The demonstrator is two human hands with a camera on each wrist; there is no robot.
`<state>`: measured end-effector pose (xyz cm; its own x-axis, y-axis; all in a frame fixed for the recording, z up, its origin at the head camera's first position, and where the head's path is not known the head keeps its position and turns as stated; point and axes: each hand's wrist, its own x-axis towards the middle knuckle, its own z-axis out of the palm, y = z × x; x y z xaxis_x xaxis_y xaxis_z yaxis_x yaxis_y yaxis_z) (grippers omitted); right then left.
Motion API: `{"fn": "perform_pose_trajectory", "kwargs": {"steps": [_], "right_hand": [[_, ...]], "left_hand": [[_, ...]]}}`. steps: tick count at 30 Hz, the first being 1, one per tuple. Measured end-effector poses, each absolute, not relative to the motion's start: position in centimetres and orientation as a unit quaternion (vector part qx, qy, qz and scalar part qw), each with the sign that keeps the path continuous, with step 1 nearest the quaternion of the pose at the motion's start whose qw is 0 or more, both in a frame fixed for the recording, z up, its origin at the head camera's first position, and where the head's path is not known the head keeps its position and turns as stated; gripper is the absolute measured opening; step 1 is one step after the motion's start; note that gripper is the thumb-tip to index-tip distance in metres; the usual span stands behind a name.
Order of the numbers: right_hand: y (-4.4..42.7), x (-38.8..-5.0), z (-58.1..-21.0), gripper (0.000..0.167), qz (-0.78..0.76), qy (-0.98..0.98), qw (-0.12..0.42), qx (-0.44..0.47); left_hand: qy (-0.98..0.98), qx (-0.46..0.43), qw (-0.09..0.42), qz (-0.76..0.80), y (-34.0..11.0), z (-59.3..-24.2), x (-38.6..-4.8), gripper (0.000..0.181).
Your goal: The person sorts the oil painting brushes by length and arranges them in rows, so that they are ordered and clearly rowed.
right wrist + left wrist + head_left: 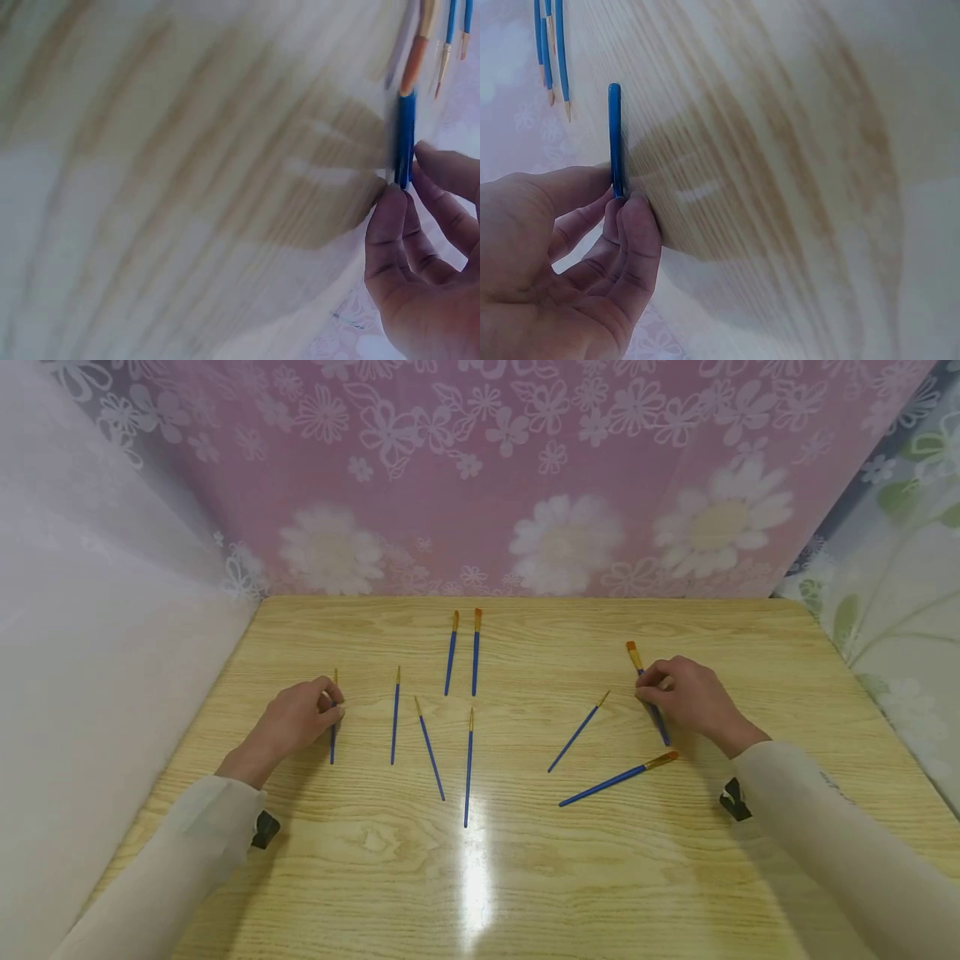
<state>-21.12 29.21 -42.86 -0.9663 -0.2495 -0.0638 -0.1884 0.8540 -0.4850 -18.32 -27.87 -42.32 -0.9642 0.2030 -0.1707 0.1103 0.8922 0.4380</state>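
At the table's left, my left hand (pixel 300 714) pinches a thin blue paintbrush (pixel 616 139) between thumb and fingers; its handle end points toward me. On the right side my right hand (pixel 686 693) pinches a wider flat paintbrush (pixel 633 653) by its blue handle, bristles pointing away. Both brushes lie low, at or close to the tabletop. Beside the left hand is a slim paintbrush (pixel 395 718), with a tilted one (pixel 430 747) and another slim one (pixel 468 768) further right. Near the right hand lie a slanted thin brush (pixel 577 732) and an angled flat brush (pixel 618 783).
Two flat brushes (pixel 452 652) lie side by side toward the back of the wood-grain table (pixel 360 893). A pink floral curtain (pixel 450 510) hangs along the far edge. Pale cloth walls (pixel 112 568) stand at left and right.
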Motion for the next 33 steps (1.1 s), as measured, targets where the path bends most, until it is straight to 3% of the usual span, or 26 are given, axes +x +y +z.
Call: {"fn": "perform_pose_trajectory", "kwargs": {"steps": [21, 33], "right_hand": [[28.5, -22.3, -41.1, 0.027, -0.275, 0.949, 0.083, -0.133], [21.9, -23.2, -39.4, 0.039, -0.453, 0.869, 0.169, -0.103]], "left_hand": [[0.966, 0.077, 0.11, 0.219, -27.7, -42.1, -18.3, 0.022], [0.965, 0.074, 0.115, 0.222, -27.8, -42.0, -18.4, 0.023]]}}
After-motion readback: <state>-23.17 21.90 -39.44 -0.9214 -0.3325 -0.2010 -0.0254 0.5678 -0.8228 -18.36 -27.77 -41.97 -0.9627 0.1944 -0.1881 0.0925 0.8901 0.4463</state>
